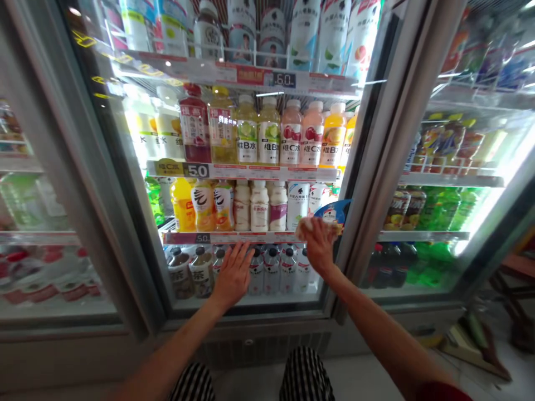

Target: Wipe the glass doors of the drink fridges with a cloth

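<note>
My right hand (pixel 321 245) is closed on a pale, crumpled cloth (pixel 306 227), which it presses to the glass door (pixel 276 303) of a drinks fridge, near the door's right edge. Just beside the cloth is a blue curved sticker or label (pixel 345 209), partly covered by my fingers. My left hand (pixel 232 275) rests with its fingers stretched out against the glass, in front of the bottom row of bottles, and holds nothing. Behind the glass, close to the cloth, stands a white carton-like drink (pixel 298 205).
Shelves inside hold juice bottles (pixel 267 131), yogurt drinks (pixel 259 206) and dark-capped bottles (pixel 271 273). Metal door frames (pixel 401 139) divide this fridge from its neighbours on both sides. My knees (pixel 306 373) are below the door. At lower right, an angled object (pixel 472 345) lies on the floor.
</note>
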Action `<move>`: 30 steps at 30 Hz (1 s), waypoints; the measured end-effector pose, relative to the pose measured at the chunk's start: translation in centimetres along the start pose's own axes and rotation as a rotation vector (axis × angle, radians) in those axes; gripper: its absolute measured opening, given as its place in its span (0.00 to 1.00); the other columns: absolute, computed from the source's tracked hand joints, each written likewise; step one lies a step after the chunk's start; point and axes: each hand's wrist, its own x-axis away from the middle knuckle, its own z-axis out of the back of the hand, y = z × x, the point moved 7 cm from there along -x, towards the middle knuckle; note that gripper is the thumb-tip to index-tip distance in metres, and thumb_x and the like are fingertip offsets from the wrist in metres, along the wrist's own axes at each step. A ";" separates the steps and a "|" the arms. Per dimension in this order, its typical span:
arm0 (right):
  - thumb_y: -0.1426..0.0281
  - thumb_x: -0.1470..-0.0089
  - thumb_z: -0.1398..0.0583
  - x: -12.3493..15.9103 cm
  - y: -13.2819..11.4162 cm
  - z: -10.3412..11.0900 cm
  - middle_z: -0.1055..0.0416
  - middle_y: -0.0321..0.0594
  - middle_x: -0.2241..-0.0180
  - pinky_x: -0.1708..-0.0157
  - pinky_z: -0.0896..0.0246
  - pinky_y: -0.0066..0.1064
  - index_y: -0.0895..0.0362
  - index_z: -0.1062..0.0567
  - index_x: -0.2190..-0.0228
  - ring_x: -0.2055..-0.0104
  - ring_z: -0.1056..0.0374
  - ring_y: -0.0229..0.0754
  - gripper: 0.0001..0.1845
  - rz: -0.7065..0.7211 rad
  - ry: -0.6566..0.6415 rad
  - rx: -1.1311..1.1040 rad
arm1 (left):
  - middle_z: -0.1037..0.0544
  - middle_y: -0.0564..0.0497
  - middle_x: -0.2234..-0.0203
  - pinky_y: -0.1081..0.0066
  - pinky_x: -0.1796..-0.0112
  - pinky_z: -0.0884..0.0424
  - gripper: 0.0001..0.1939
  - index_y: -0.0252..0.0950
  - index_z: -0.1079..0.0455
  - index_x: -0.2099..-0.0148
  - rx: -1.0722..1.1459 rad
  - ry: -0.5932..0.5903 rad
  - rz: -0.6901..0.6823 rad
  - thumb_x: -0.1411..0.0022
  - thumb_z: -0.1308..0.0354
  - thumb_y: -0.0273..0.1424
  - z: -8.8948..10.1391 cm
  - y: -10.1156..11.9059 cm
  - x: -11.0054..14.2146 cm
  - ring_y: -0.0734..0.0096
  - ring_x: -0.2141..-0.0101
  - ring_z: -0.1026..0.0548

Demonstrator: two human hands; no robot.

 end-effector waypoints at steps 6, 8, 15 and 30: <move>0.81 0.48 0.52 1.1 -2.6 -0.7 0.42 0.37 0.41 0.38 0.59 0.43 0.49 0.38 0.46 0.35 0.57 0.39 0.30 0.321 -0.193 -0.134 | 0.45 0.42 0.40 0.53 0.41 0.50 0.27 0.33 0.44 0.40 0.003 0.023 0.045 0.44 0.54 0.24 0.5 -2.0 0.1 0.59 0.38 0.53; 0.79 0.46 0.52 -3.1 0.8 0.5 0.48 0.41 0.39 0.39 0.61 0.49 0.50 0.39 0.45 0.35 0.60 0.44 0.28 0.017 0.016 -0.055 | 0.46 0.41 0.40 0.53 0.42 0.49 0.28 0.32 0.45 0.40 -0.016 0.042 0.073 0.43 0.53 0.25 1.1 -3.0 -0.3 0.58 0.38 0.54; 0.80 0.47 0.51 -3.5 -4.0 -0.4 0.46 0.38 0.39 0.37 0.63 0.43 0.50 0.43 0.43 0.35 0.61 0.40 0.31 0.222 -0.067 -0.102 | 0.47 0.39 0.39 0.53 0.42 0.48 0.29 0.32 0.49 0.39 -0.085 0.104 0.118 0.43 0.53 0.25 2.8 -5.1 -0.2 0.59 0.38 0.55; 0.79 0.47 0.51 -5.2 -4.2 -0.5 0.45 0.37 0.40 0.37 0.66 0.47 0.47 0.43 0.43 0.36 0.56 0.42 0.31 0.209 -0.085 -0.116 | 0.51 0.41 0.38 0.52 0.42 0.51 0.35 0.36 0.60 0.35 -0.076 0.195 0.182 0.43 0.53 0.25 4.4 -7.3 -0.8 0.58 0.38 0.53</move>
